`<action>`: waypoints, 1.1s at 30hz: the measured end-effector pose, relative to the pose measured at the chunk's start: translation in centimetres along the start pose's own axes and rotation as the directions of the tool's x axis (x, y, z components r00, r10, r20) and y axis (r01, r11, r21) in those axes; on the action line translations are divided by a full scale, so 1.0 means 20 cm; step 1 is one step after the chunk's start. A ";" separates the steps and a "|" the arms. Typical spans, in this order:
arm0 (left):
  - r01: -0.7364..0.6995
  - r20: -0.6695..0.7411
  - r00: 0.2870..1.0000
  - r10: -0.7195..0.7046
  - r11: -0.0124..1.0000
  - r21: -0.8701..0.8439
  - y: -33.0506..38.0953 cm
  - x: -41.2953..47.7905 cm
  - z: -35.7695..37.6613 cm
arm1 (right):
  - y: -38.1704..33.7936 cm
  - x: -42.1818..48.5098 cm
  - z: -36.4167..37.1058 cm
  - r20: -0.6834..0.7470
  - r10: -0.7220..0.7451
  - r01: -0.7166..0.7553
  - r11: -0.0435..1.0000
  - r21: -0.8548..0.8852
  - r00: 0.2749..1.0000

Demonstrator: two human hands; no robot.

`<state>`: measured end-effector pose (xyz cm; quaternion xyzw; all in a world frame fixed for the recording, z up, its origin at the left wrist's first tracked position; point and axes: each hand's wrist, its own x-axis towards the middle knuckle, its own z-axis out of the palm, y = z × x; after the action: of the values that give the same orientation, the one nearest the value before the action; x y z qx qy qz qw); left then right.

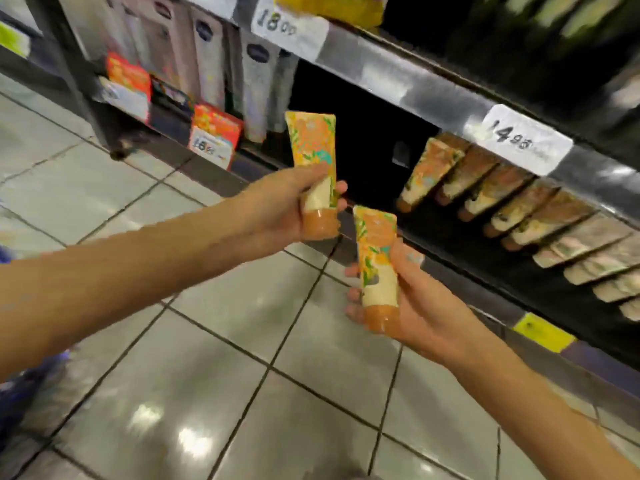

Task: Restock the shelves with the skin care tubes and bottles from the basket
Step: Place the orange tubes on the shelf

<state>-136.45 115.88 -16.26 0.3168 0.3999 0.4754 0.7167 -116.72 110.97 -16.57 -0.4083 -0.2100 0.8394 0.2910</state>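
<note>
My left hand [287,209] grips an orange floral tube [315,150] by its lower part, cap down, in front of a dark gap on the lower shelf [363,147]. My right hand [419,306] holds a second, matching tube [375,251] upright, just below and to the right of the first. A row of several like tubes [491,192] stands on the same shelf to the right of the gap. The basket is out of view.
White and grey tubes [256,84] stand on the shelf to the left of the gap, behind orange price cards [214,133]. The upper shelf's metal edge [398,81] carries price tags [526,143]. Glossy floor tiles [207,341] lie below. A yellow label [542,332] sticks out low at right.
</note>
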 end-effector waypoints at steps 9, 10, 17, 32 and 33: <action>0.224 -0.004 0.974 -0.225 0.971 -0.087 -0.38 -0.05 0.13 | -0.29 -0.03 -0.47 -0.281 -0.370 0.332 0.927 -0.174 0.885; 0.200 -0.016 0.979 -0.202 0.978 -0.060 -0.36 -0.04 0.11 | -0.34 0.00 -0.50 -0.285 -0.449 0.383 0.887 -0.260 0.847; 0.063 -0.068 0.995 -0.070 0.992 -0.106 -0.31 0.04 0.03 | -0.42 0.31 -0.65 -0.288 -0.794 0.506 0.575 -0.643 0.536; 0.080 -0.053 0.995 -0.084 0.993 -0.081 -0.43 0.05 0.10 | -0.42 0.45 -0.65 -0.363 -0.829 0.325 0.515 -0.793 0.425; 0.080 -0.050 0.995 -0.084 0.994 -0.072 -0.43 0.05 0.11 | -0.38 0.41 -0.62 -0.399 -0.852 0.400 0.515 -0.758 0.340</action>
<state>-130.72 113.62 -22.61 0.2622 0.4146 0.4676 0.7353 -108.43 123.35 -23.85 -0.6507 -0.4429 0.3036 0.5369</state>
